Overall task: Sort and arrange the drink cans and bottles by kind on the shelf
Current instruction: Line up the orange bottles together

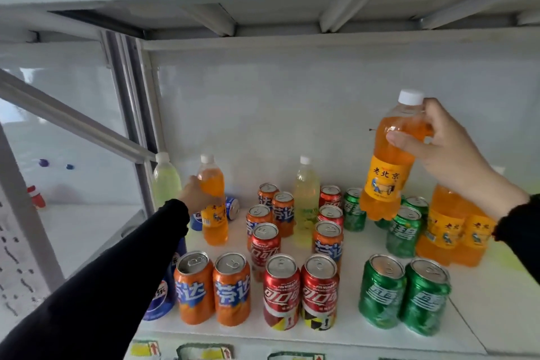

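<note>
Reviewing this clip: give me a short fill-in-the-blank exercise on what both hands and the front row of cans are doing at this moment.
1. The right hand holds an orange bottle lifted ____ the green cans.
2. The left hand grips a second orange bottle that stands at the ____ side of the shelf.
3. In the front row, the two red cans stand between the orange cans and the ____ cans.

Missing words: above; left; green
</note>
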`<action>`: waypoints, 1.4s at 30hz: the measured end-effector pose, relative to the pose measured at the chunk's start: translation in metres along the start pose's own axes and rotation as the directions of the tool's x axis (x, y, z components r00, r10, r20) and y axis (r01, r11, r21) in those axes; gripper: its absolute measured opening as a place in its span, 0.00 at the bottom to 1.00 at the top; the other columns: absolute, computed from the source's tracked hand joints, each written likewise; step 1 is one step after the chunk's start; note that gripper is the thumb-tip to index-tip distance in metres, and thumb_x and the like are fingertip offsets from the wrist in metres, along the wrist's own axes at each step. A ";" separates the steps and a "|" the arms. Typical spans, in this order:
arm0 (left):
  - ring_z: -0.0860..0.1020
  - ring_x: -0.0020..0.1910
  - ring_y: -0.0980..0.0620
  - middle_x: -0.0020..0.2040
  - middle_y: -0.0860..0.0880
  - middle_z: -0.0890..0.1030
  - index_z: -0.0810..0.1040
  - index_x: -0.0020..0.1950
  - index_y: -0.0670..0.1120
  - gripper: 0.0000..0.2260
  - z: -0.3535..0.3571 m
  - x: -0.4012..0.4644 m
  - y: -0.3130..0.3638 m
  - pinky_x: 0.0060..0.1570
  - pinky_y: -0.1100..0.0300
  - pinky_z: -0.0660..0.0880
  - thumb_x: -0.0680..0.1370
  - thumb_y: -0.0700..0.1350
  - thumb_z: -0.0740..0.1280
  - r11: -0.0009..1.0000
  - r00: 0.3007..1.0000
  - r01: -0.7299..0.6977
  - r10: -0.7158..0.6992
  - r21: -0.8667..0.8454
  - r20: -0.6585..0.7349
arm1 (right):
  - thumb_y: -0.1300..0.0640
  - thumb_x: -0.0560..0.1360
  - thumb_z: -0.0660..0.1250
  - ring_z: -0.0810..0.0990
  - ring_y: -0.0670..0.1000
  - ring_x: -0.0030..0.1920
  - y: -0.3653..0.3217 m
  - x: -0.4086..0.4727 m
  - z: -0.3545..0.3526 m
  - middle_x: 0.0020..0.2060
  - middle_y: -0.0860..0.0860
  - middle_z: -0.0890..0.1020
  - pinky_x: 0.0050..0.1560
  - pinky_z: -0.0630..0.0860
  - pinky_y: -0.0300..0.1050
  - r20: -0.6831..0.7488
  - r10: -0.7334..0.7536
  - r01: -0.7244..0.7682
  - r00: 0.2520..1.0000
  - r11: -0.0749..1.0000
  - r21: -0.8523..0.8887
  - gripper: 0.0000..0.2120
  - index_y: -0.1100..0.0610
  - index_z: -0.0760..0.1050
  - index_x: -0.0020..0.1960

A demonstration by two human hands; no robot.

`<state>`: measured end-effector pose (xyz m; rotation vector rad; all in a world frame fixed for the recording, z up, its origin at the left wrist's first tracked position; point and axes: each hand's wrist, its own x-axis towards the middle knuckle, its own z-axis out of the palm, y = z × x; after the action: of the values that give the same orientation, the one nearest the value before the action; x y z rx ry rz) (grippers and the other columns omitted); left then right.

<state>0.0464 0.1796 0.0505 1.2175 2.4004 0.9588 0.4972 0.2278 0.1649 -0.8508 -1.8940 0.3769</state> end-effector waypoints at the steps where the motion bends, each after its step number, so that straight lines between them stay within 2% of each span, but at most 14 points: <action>1: 0.79 0.56 0.42 0.60 0.40 0.77 0.68 0.69 0.36 0.32 0.002 0.003 -0.003 0.55 0.53 0.76 0.73 0.51 0.76 1.000 1.000 0.010 -0.010 -0.009 0.012 | 0.43 0.75 0.71 0.79 0.42 0.54 -0.001 -0.003 0.000 0.54 0.41 0.80 0.51 0.75 0.47 -0.008 0.009 -0.009 1.000 1.000 0.011 0.21 0.48 0.70 0.64; 3: 0.80 0.49 0.42 0.52 0.39 0.81 0.76 0.61 0.37 0.24 0.002 0.001 -0.010 0.50 0.52 0.78 0.73 0.51 0.76 0.998 1.000 0.008 -0.007 -0.069 0.014 | 0.44 0.76 0.71 0.78 0.42 0.55 -0.004 -0.008 0.001 0.56 0.42 0.80 0.51 0.76 0.48 -0.023 0.018 -0.017 1.000 1.000 0.021 0.20 0.47 0.70 0.64; 5: 0.81 0.52 0.39 0.52 0.38 0.82 0.78 0.59 0.39 0.22 0.002 -0.005 -0.013 0.54 0.48 0.79 0.72 0.48 0.78 0.992 1.000 -0.001 0.000 -0.126 -0.009 | 0.44 0.76 0.71 0.78 0.46 0.57 -0.007 -0.011 0.001 0.59 0.44 0.80 0.52 0.75 0.48 -0.033 0.034 -0.033 0.999 0.999 0.019 0.21 0.48 0.70 0.65; 8: 0.80 0.50 0.40 0.51 0.40 0.82 0.78 0.58 0.41 0.21 -0.003 -0.023 -0.005 0.54 0.44 0.79 0.70 0.47 0.79 0.983 0.994 -0.081 0.068 -0.164 -0.082 | 0.44 0.76 0.71 0.78 0.46 0.59 -0.011 -0.016 0.000 0.60 0.43 0.80 0.54 0.76 0.47 -0.036 0.047 -0.046 0.998 0.998 0.038 0.21 0.47 0.70 0.66; 12: 0.79 0.44 0.42 0.51 0.44 0.81 0.76 0.59 0.46 0.22 -0.021 -0.062 0.032 0.45 0.49 0.76 0.69 0.48 0.79 0.936 0.931 -0.312 0.267 -0.163 -0.251 | 0.47 0.77 0.71 0.78 0.40 0.59 -0.013 -0.023 -0.012 0.59 0.43 0.80 0.52 0.75 0.39 -0.050 0.064 -0.058 0.997 0.992 0.111 0.20 0.48 0.70 0.66; 15: 0.77 0.49 0.43 0.55 0.46 0.78 0.75 0.65 0.46 0.26 -0.031 -0.101 0.071 0.46 0.50 0.74 0.70 0.48 0.79 0.876 0.858 -0.460 0.396 -0.146 -0.326 | 0.48 0.78 0.71 0.79 0.38 0.59 -0.013 -0.031 -0.022 0.60 0.42 0.81 0.51 0.75 0.35 -0.054 0.086 -0.073 0.995 0.975 0.212 0.20 0.46 0.71 0.67; 19: 0.78 0.46 0.50 0.53 0.51 0.78 0.74 0.61 0.54 0.22 -0.024 -0.155 0.128 0.39 0.61 0.71 0.71 0.47 0.78 0.772 0.817 -0.571 0.502 -0.278 -0.282 | 0.48 0.77 0.72 0.82 0.41 0.56 -0.006 -0.042 -0.048 0.59 0.43 0.81 0.51 0.79 0.39 -0.057 0.117 -0.093 0.991 0.942 0.324 0.19 0.43 0.73 0.66; 22: 0.80 0.48 0.54 0.53 0.53 0.81 0.75 0.63 0.53 0.23 -0.002 -0.189 0.170 0.39 0.66 0.70 0.70 0.50 0.78 0.702 0.788 -0.613 0.574 -0.362 -0.222 | 0.46 0.76 0.71 0.82 0.47 0.59 0.004 -0.050 -0.082 0.60 0.46 0.81 0.50 0.80 0.43 -0.051 0.127 -0.102 0.991 0.934 0.341 0.20 0.42 0.73 0.67; 25: 0.80 0.46 0.62 0.51 0.59 0.82 0.76 0.62 0.56 0.23 0.031 -0.220 0.214 0.40 0.68 0.71 0.69 0.51 0.77 0.649 0.771 -0.611 0.617 -0.453 -0.156 | 0.45 0.74 0.72 0.83 0.50 0.58 0.021 -0.059 -0.126 0.60 0.49 0.82 0.51 0.82 0.46 -0.025 0.134 -0.118 0.991 0.934 0.336 0.23 0.42 0.73 0.68; 28: 0.82 0.46 0.62 0.48 0.58 0.85 0.78 0.56 0.59 0.19 0.070 -0.249 0.258 0.44 0.66 0.73 0.67 0.53 0.78 0.600 0.752 -0.578 0.655 -0.553 -0.075 | 0.45 0.73 0.72 0.84 0.52 0.57 0.046 -0.070 -0.171 0.60 0.50 0.83 0.51 0.81 0.47 0.024 0.141 -0.142 0.990 0.939 0.313 0.25 0.46 0.73 0.68; 30: 0.83 0.50 0.59 0.50 0.58 0.86 0.80 0.56 0.58 0.20 0.102 -0.263 0.282 0.51 0.59 0.77 0.65 0.55 0.78 0.587 0.744 -0.545 0.668 -0.598 -0.022 | 0.47 0.72 0.73 0.84 0.52 0.57 0.069 -0.077 -0.198 0.59 0.51 0.84 0.51 0.82 0.47 0.072 0.143 -0.158 0.987 0.940 0.302 0.25 0.48 0.72 0.67; 34: 0.84 0.55 0.51 0.54 0.54 0.86 0.81 0.61 0.55 0.28 0.168 -0.279 0.311 0.60 0.45 0.77 0.62 0.59 0.81 0.623 0.769 -0.453 0.635 -0.638 0.074 | 0.51 0.71 0.73 0.85 0.51 0.56 0.116 -0.087 -0.235 0.57 0.51 0.85 0.51 0.82 0.46 0.177 0.142 -0.193 0.974 0.929 0.317 0.25 0.51 0.72 0.66; 38: 0.84 0.54 0.53 0.55 0.53 0.86 0.79 0.63 0.51 0.25 0.225 -0.286 0.320 0.60 0.49 0.77 0.68 0.51 0.79 0.688 0.809 -0.361 0.567 -0.629 0.155 | 0.52 0.70 0.75 0.83 0.52 0.59 0.169 -0.088 -0.239 0.59 0.52 0.84 0.54 0.81 0.47 0.274 0.118 -0.215 0.955 0.909 0.358 0.27 0.51 0.73 0.67; 42: 0.84 0.54 0.51 0.56 0.52 0.85 0.78 0.65 0.50 0.24 0.264 -0.284 0.316 0.57 0.51 0.78 0.71 0.47 0.78 0.759 0.835 -0.296 0.501 -0.580 0.229 | 0.52 0.72 0.75 0.81 0.49 0.62 0.213 -0.089 -0.219 0.62 0.47 0.83 0.63 0.79 0.53 0.371 0.110 -0.257 0.922 0.891 0.374 0.28 0.50 0.73 0.71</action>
<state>0.5462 0.2020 0.0555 1.5493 1.4534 1.2605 0.7978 0.2933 0.0825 -0.7062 -1.9401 1.0704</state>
